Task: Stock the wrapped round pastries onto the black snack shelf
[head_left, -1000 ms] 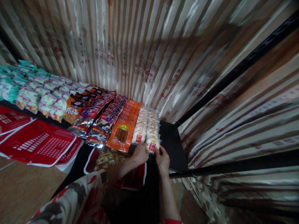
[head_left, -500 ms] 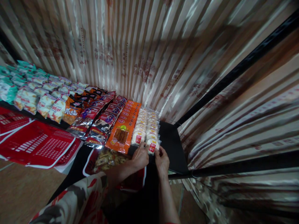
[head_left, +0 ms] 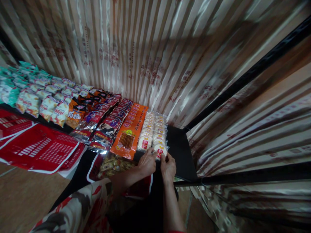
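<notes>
Two rows of clear packets of white round crackers lie overlapped at the right part of a black shelf [head_left: 181,155]. At the front of the right row is a cracker packet [head_left: 159,148] with a red label. My left hand [head_left: 147,162] has its fingers closed at that packet's lower left corner. The lower right corner is pinched by my right hand [head_left: 168,166]. Left of the crackers, the other row [head_left: 145,139] sits untouched beside orange snack bags [head_left: 126,137] with a window showing brown sticks.
Dark red silvery bags [head_left: 103,129], orange-black bags [head_left: 74,113], white snack bags [head_left: 50,105] and green bags [head_left: 8,92] line the shelf leftward. Red baskets [head_left: 43,145] are below left; another red basket [head_left: 91,171] holds wrapped snacks. A black post [head_left: 243,77] and striped curtain [head_left: 145,42] bound the shelf.
The view has shifted very slightly. Both hands stay at the front cracker packet's lower corners, and the packets look the same.
</notes>
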Tool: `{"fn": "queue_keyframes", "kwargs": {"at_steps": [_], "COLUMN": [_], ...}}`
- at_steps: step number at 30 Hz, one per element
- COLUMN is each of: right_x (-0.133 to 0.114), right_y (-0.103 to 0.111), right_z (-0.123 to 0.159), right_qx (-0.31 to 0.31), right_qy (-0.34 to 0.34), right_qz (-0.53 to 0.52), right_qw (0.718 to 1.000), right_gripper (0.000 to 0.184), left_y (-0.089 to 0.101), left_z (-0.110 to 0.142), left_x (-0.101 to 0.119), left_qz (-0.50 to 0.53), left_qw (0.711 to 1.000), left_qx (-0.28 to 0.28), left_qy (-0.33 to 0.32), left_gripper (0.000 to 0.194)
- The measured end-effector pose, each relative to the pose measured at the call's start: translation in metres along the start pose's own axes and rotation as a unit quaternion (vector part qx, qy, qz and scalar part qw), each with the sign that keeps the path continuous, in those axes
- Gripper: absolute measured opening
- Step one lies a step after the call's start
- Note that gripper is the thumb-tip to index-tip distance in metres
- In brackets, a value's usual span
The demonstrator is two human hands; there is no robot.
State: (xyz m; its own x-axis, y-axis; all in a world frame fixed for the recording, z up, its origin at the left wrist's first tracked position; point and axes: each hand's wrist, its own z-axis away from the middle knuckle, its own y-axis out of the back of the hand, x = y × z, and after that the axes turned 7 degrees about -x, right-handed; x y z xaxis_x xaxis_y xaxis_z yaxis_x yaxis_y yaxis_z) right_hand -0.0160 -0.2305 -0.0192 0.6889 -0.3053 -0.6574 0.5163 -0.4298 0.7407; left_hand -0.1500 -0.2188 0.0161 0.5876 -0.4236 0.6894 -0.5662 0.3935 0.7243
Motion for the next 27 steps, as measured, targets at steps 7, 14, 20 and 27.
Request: {"fn": "queue_keyframes", "kwargs": {"at_steps": [7, 14, 20, 27], "right_x": [-0.003, -0.010, -0.008, 0.004], "right_y": [0.003, 0.002, -0.020, -0.081], "right_z": [0.007, 0.028, 0.075, 0.101], "right_qx": [0.010, 0.125, 0.089, -0.282], "right_qy": [-0.014, -0.067, -0.034, 0.042], "right_qz": [-0.046, -0.194, -0.239, -0.121], "right_qw": [0.999, 0.971, 0.966, 0.951], "right_gripper": [0.060, 0.056, 0.038, 0.028], "left_y": [-0.006, -0.017, -0.028, -0.010], "left_z": [0.005, 0.037, 0.084, 0.107], "left_x": [-0.004, -0.022, -0.067, -0.136], "left_qz": [0.018, 0.024, 0.026, -0.076], "left_qw": [0.998, 0.998, 0.999, 0.957], "left_qx": [0.047, 0.048, -0.020, -0.121], "left_qy": [0.023, -0.044, -0.035, 0.252], "left_gripper": [0.043, 0.030, 0.024, 0.026]}}
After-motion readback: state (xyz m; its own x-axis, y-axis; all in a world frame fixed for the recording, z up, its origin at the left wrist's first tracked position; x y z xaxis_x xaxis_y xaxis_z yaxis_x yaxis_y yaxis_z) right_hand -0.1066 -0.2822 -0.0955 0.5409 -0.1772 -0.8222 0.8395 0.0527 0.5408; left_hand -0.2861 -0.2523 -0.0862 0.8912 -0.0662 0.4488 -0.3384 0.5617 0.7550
